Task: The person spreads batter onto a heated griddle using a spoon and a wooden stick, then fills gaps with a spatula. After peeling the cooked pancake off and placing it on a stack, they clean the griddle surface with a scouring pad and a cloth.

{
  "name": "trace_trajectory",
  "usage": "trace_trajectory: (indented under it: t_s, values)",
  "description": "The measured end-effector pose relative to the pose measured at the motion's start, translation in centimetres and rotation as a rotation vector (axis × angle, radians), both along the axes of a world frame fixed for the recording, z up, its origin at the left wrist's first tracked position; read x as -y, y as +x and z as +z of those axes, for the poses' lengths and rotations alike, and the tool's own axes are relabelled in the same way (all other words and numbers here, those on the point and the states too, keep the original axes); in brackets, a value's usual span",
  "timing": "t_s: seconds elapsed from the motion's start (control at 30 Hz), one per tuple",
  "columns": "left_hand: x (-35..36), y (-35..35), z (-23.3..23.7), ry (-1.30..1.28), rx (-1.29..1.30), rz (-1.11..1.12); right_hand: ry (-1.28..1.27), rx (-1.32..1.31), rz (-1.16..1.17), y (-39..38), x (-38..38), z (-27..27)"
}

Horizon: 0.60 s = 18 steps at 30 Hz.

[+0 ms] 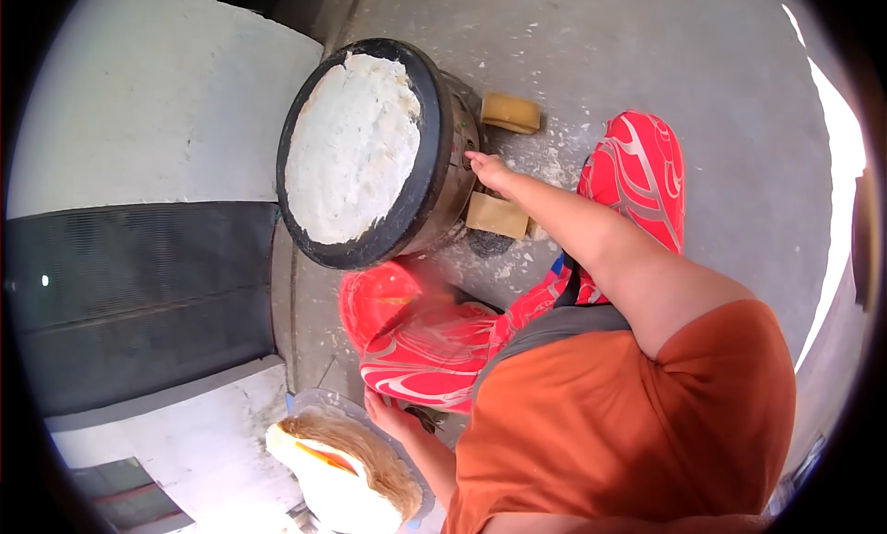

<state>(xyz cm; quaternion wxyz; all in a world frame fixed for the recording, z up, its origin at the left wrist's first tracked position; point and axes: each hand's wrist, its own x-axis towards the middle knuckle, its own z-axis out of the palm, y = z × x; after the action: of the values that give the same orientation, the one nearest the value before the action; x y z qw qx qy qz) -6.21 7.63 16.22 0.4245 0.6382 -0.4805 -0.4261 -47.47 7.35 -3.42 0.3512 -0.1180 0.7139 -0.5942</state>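
A round griddle stove (439, 188) with a black rim stands on the floor, a thin whitish sheet (356, 146) spread over its top. My right hand (488, 169) reaches the side of the stove, its fingertips pinched together at a small dark spot there; what they hold, if anything, is too small to name. Low in the view, my left hand (393, 418) rests beside my bent leg, near the rim of a clear tub (414, 455). Its fingers are extended and partly hidden. In the tub lie a pile of pale and brown sheets and something orange.
Two yellowish blocks (511, 113) (497, 215) lie on the floor by the stove, with white flakes scattered around. My legs in red patterned trousers bend around the near side. A white wall (157, 100) and a dark panel (143, 294) stand at the left.
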Motion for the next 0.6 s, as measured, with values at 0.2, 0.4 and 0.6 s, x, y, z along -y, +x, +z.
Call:
trace_trajectory:
  t_s: [0.2,0.4,0.6]
  values:
    - [-1.0,1.3,0.6,-0.014,0.074,0.012,0.096,0.057,-0.032,-1.0,2.0,-3.1]
    - [1.1,5.2,-1.2,-0.117,0.363,0.080,0.115,0.278,0.134,-0.7,0.4,-4.6]
    - [2.8,13.2,1.2,-0.359,1.377,0.466,0.176,0.393,0.263,-0.8,-1.3,-5.6]
